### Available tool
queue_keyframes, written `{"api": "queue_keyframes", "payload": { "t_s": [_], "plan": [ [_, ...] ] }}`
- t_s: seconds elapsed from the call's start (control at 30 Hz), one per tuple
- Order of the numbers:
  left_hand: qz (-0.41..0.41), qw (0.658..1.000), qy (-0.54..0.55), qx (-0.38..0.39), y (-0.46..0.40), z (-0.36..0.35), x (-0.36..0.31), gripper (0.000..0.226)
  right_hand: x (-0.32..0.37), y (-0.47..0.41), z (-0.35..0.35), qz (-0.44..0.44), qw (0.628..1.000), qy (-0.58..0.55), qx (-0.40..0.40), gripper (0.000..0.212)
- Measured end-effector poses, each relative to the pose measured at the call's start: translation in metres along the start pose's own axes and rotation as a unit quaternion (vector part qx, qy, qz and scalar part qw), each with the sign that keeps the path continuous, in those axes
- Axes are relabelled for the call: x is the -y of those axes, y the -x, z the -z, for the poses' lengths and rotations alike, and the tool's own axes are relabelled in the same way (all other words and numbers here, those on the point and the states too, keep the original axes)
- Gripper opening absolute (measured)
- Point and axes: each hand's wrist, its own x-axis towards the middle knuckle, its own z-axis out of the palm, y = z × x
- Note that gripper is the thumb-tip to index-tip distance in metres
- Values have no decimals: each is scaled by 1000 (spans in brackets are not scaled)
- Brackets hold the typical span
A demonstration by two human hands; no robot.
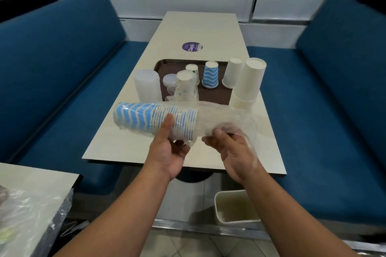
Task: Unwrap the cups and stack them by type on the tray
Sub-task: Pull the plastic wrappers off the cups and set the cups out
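Both hands hover above the table's [129, 142] near edge: left hand [170, 150] curls round a horizontal stack of blue-striped cups [146, 120], right hand [234, 152] pinches its loose clear plastic wrap [225, 117]. Behind, the brown tray [211, 95] holds several upturned cups.

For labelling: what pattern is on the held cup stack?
Blue with white zigzag stripes on the cup stack, head view.

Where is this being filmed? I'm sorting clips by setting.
Likely a café or fast-food booth: blue padded benches flank a narrow table holding a brown serving tray and sleeves of disposable cups.
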Motion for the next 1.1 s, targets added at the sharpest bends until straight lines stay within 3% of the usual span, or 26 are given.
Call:
{"api": "queue_keyframes", "payload": {
  "t_s": [0.07, 0.23, 0.33, 0.4, 0.5, 0.57, 0.63, 0.7, 0.77, 0.87, 0.93, 1.0, 1.1],
  "plan": [
    [-8, 1000, 23, -11, -1, -2, -2, 53, 0, -1, 2, -10, 996, -54, -65, 12],
    [-30, 997, 70, -13, 0, -3, -8, 52, -1, 1, 16, -89, 984, -36, -151, 10],
    [-29, 997, 76, 1, 2, -1, -10, 57, -8, -2, 29, -103, 969, 137, -181, 14],
    [-24, 997, 68, 9, 3, -1, -12, 57, -10, -4, 33, -99, 938, 258, -210, 22],
    [-27, 997, 73, 15, 3, -1, -15, 63, -5, -2, 29, -120, 925, 304, -193, 46],
    [-33, 997, 62, 13, 3, 0, -17, 68, 4, 5, 15, -149, 940, 282, -120, 58],
    [-38, 999, 38, 6, 2, 2, -16, 65, 10, 10, 4, -158, 972, 169, -43, 64],
    [-39, 999, 19, -1, 3, 5, -17, 58, 14, 11, -2, -114, 993, 22, 9, 71],
    [-41, 999, 9, 1, 4, 7, -17, 57, 13, 5, -1, -52, 999, 8, 14, 77],
    [-43, 999, 1, 5, 6, 8, -18, 56, 8, -2, -4, -19, 990, 131, -38, 38],
    [-48, 999, -2, 2, 6, 8, -18, 57, 10, -4, -8, -9, 985, 156, -71, 15],
    [-59, 998, -5, -4, 8, 8, -20, 59, 17, -4, -7, 10, 995, 85, -59, 8],
    [-69, 998, 7, -11, 8, 10, -22, 57, 28, -4, -1, -6, 997, -83, 3, 18]
  ]
}}
